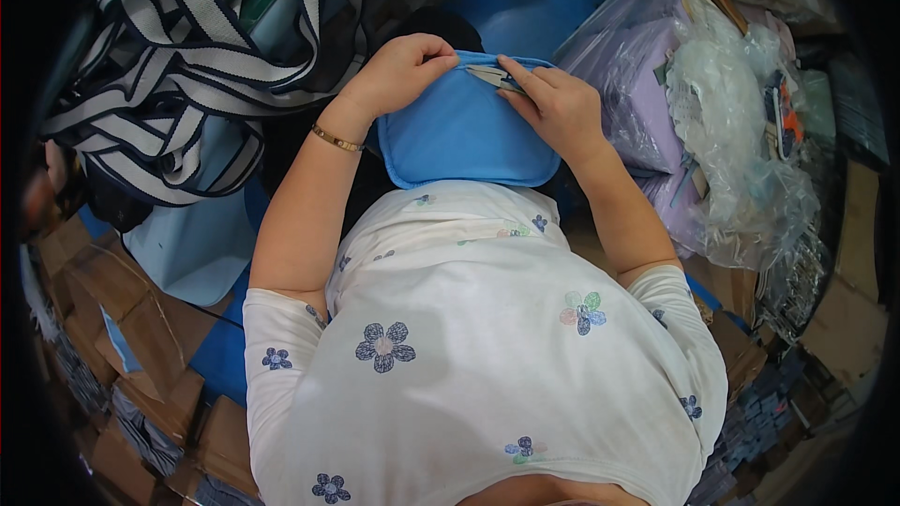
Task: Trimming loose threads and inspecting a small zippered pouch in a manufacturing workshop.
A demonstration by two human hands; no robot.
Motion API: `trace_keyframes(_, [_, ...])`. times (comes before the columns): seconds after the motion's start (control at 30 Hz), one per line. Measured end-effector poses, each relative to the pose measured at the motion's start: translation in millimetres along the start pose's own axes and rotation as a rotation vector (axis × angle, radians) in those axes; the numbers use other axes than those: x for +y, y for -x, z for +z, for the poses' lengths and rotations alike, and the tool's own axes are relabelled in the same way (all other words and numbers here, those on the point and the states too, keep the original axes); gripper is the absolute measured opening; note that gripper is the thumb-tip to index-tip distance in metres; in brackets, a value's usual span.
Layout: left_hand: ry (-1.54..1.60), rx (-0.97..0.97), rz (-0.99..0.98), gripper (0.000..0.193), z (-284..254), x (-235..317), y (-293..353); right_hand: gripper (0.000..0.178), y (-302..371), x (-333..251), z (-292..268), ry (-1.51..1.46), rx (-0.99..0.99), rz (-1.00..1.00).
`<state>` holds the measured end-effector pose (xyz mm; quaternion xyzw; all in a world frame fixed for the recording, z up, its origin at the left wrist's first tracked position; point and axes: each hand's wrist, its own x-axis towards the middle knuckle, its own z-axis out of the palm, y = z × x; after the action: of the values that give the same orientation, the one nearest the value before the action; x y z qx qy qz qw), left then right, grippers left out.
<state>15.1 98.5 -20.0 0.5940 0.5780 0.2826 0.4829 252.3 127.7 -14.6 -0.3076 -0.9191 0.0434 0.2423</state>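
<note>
A blue fabric piece (469, 141) with rounded corners and a stitched edge, like a pouch or bag panel, lies over my lap. At its far edge, my left hand (405, 70) pinches the rim between thumb and fingers. My right hand (555, 103) is closed around small metal thread snips (489, 76), whose blades point left along that same edge. Its fingers also touch the blue fabric. Most of the snips' body is hidden under the right hand. Whether the blades have a thread between them is too small to see.
Striped white-and-navy webbing (211, 75) is heaped at the left over a light blue bin (192, 248). Lilac pieces in clear plastic (647, 84) are piled at the right, beside crumpled plastic bags (741, 131). Cardboard boxes (127, 309) stand at the lower left.
</note>
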Motion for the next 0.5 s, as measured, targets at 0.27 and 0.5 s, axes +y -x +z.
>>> trace_keyframes(0.27, [0.019,-0.008,0.0,0.025,-0.4,-0.4,0.9,0.04,-2.1,-0.8,-1.4,-0.017,0.006,-0.014])
trace_keyframes(0.5, [0.025,-0.021,-0.014,0.025,0.5,-11.4,-2.8,0.037,4.1,6.2,-3.7,-0.274,0.124,0.47])
